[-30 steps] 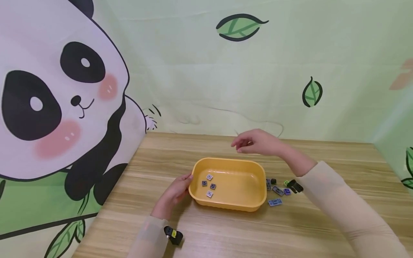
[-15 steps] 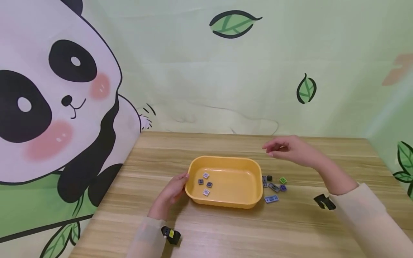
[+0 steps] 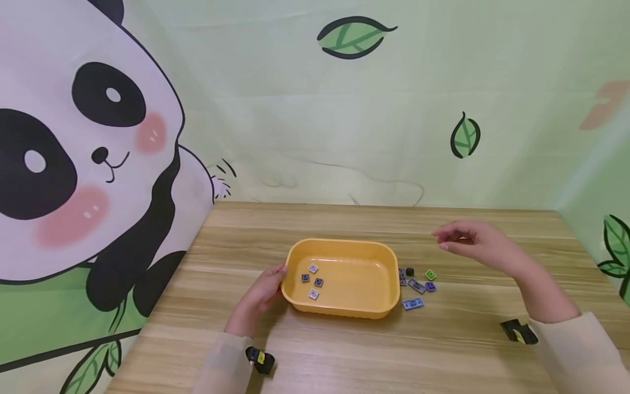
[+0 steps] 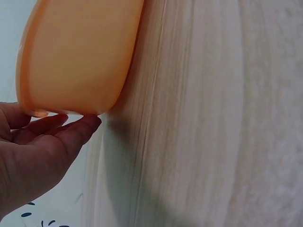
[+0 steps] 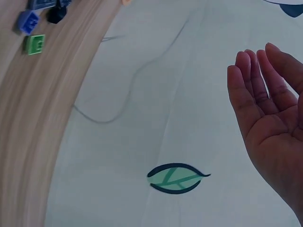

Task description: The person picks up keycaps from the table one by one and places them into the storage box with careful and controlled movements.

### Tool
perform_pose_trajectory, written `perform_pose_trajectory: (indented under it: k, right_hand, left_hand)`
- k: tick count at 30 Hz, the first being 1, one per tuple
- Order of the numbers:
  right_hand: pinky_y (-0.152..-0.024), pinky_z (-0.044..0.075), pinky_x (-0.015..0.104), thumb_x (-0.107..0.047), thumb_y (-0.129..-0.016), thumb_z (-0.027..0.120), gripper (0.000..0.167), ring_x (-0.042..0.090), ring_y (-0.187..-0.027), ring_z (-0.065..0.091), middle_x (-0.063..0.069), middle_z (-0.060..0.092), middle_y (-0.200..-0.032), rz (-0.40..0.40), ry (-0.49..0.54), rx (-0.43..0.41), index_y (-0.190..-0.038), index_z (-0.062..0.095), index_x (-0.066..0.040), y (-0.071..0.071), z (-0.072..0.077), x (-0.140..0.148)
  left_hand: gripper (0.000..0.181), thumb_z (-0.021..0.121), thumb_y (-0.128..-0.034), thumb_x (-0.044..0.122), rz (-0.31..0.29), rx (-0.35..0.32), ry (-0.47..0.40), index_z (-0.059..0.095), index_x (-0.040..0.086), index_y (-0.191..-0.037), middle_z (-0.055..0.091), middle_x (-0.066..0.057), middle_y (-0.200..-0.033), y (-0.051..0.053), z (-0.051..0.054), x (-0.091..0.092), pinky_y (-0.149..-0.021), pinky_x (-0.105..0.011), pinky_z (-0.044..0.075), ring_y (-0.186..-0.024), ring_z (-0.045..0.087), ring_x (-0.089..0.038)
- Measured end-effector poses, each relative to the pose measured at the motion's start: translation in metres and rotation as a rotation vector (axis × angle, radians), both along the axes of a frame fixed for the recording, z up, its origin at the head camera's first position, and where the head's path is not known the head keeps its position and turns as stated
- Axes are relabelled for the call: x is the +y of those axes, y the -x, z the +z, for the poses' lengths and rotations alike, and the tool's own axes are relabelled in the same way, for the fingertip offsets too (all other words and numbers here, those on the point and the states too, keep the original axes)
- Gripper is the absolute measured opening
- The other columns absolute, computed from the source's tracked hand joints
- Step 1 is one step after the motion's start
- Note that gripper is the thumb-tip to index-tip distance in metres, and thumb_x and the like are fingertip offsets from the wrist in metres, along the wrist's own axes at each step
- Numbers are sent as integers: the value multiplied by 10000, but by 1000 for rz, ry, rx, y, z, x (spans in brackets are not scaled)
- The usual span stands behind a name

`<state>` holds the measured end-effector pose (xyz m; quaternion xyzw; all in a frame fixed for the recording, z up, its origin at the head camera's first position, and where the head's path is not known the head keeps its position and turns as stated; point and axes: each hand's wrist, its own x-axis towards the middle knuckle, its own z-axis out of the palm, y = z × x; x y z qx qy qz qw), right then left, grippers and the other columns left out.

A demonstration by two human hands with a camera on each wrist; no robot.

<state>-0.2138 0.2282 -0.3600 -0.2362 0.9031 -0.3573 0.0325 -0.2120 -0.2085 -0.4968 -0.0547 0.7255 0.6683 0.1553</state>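
Note:
My left hand (image 3: 262, 289) grips the left rim of a yellow plastic tray (image 3: 354, 282), its thumb at the edge. In the left wrist view, the fingers (image 4: 85, 126) press the outside of the tray's end wall. Several small grey and white square toy-brick pieces (image 3: 313, 282) lie inside, toward the left. My right hand (image 3: 474, 242) hovers above the table to the right of the tray, holding nothing. Its fingers (image 5: 240, 85) look relaxed in the right wrist view.
Right of the tray lie loose pieces: a light blue plate (image 3: 413, 303), a grey plate (image 3: 416, 285), a purple-blue piece (image 3: 430, 286), a green piece (image 3: 430, 274) and a black piece (image 3: 410, 271). A panda-printed cloth (image 3: 275, 109) hangs behind the wooden table (image 3: 334, 350).
My right hand has moved right and slightly down, from above the tray's back edge to beyond the loose pieces. My left hand keeps its hold. The head view has shifted slightly.

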Motion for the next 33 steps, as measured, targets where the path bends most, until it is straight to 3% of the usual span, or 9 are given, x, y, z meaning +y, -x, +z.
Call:
perform_pose_trajectory:
  k: [12,20,27,33]
  right_hand:
    - [-757,570,174,-57,-983,651,288,-106,-890,573,189,737,-1105,-25,4,-61,-1238,671,74,-6,-41,18]
    - [-783,562,167,-42,-964,663,291,-100,-918,569,211,722,-1116,34,-32,-89,-1223,664,89,-3,-68,26]
    - [-804,562,169,-28,-949,673,306,-105,-918,571,251,721,-1118,68,-19,-108,-1213,648,125,3,-85,26]
    - [-786,558,172,-12,-936,674,318,43,-943,634,271,713,-1137,67,-16,-162,-1217,643,133,10,-97,24]
  left_hand:
    - [514,253,-1130,145,-3,-6,12,220,-122,-1568,300,-348,-1611,-1,0,0,-1201,-539,395,-1450,406,-435]
    - [511,264,-1130,148,12,0,21,245,-131,-1558,346,-355,-1587,-1,0,1,-1201,-531,400,-1415,450,-402]
    - [506,271,-1126,143,14,9,23,272,-140,-1545,396,-360,-1555,-1,-2,-1,-1150,-456,474,-1327,520,-317]
    - [504,278,-1126,140,14,4,21,271,-133,-1548,393,-361,-1557,-2,-2,-1,-1123,-418,495,-1320,520,-304]
